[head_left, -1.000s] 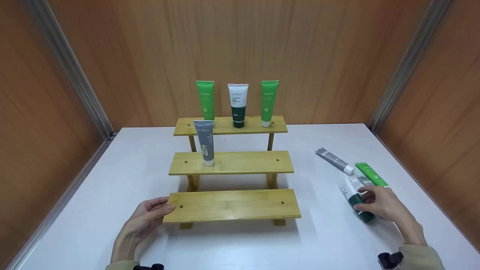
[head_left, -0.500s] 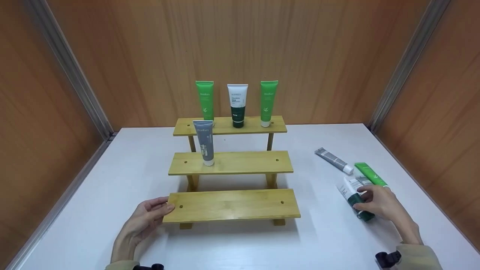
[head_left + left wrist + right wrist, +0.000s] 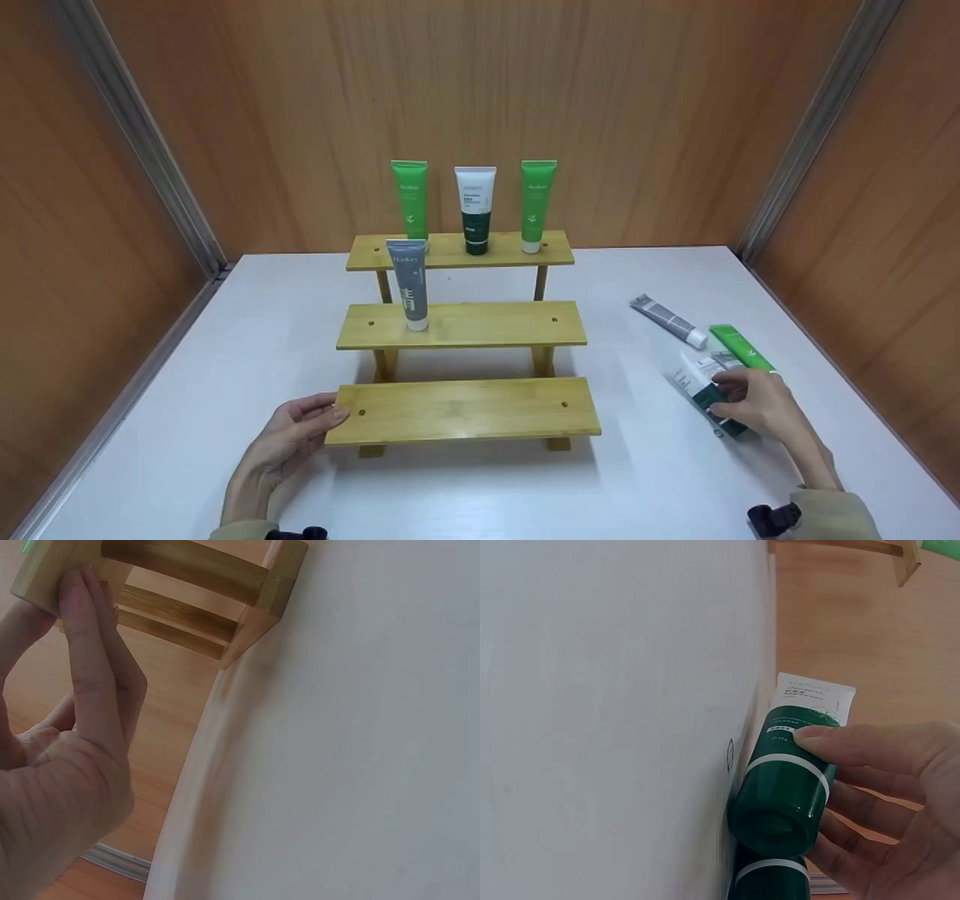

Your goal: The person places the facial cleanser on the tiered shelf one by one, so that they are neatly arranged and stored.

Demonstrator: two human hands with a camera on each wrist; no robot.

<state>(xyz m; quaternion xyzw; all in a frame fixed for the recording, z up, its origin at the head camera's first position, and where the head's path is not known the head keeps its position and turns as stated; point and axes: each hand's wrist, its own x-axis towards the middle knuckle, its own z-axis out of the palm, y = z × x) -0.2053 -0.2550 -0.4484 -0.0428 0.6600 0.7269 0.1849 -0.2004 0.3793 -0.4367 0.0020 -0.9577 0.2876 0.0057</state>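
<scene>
My left hand pinches the left end of the lowest board of a three-tier wooden stand. In the left wrist view the fingers lie against that board's end. Over at the right, my right hand grips a white and dark green squeeze tube between thumb and fingers, low over the white table. The tube lies tilted, its cap end toward me. Just beside it is a second tube with a dark green cap, mostly hidden by the hand and the held tube.
On the top tier stand a green tube, a white and dark green tube and another green tube. One grey tube stands on the middle tier. A grey tube and a green tube lie at right.
My right hand has shifted slightly left with the white and dark green tube. The left hand keeps its place on the stand.
</scene>
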